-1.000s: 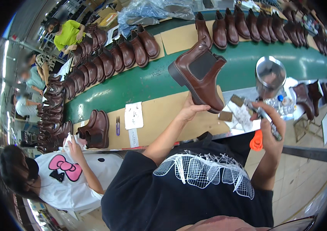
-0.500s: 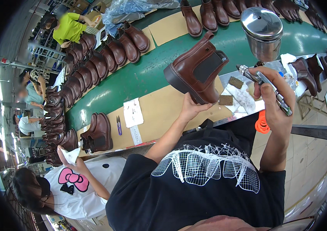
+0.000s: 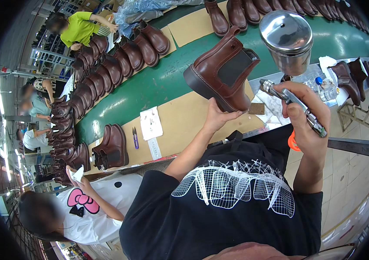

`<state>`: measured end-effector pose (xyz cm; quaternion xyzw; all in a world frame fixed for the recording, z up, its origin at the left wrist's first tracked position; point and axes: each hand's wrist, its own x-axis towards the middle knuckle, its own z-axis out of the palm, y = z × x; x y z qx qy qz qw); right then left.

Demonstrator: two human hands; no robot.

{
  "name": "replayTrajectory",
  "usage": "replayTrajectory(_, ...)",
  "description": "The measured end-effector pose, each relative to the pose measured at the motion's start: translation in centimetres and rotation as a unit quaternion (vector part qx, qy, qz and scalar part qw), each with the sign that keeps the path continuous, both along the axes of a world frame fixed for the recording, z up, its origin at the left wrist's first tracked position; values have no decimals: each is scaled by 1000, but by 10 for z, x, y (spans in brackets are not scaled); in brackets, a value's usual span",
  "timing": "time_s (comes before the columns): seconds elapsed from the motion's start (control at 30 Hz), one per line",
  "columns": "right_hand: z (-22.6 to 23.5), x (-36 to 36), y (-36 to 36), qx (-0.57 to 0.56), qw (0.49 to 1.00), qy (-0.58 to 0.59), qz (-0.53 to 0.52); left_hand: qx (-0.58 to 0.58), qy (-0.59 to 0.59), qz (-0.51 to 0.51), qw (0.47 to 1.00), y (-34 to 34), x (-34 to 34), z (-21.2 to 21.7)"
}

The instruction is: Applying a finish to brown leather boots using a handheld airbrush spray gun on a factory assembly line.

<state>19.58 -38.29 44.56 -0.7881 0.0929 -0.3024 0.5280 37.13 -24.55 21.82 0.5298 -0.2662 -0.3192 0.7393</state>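
My left hand (image 3: 220, 117) grips a brown leather Chelsea boot (image 3: 212, 71) from beneath, around its heel end. The boot is tilted, its shaft up and its dark elastic side panel turned toward me. In my right hand (image 3: 308, 115) is a spray gun (image 3: 295, 102), its nozzle pointing left toward the boot with a gap between. A shiny lidded metal cup (image 3: 286, 41) sits above the gun. Below my left hand lies brown paper (image 3: 184, 123) on the bench; cloths (image 3: 271, 104) and a brown pad (image 3: 256, 108) lie between my hands.
A green bench (image 3: 149, 82) holds rows of brown boots (image 3: 110, 71). Purple snips (image 3: 135, 138), a white cloth (image 3: 151, 123) and a pair of boots (image 3: 110, 147) lie leftward. A co-worker in a white shirt (image 3: 102, 203) sits at left. Plastic bottles (image 3: 325, 89) stand at right.
My right hand with the spray gun and cup has shifted slightly left, nearer the boot. The boot has turned a little in my left hand.
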Motion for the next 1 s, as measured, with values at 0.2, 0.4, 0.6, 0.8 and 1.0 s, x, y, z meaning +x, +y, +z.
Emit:
replayTrajectory(0.2, 0, 4, 10, -41, 999, 15, 1, -7, -6, -3, 1000, 0, -1, 4)
replayTrajectory(0.4, -4, 6, 14, -62, 998, 12, 19, -19, 10, -1, 1000, 1, -1, 2)
replayTrajectory(0.6, -9, 6, 16, -81, 996, 19, 29, -26, 7, 9, 1000, 2, 0, 2)
replayTrajectory(0.8, -12, 6, 19, -80, 996, 35, 25, -13, 6, 13, 1000, 6, 1, 6)
replayTrajectory(1.0, -17, 5, 20, -74, 996, 43, 23, -18, 7, -11, 1000, 9, 2, 11)
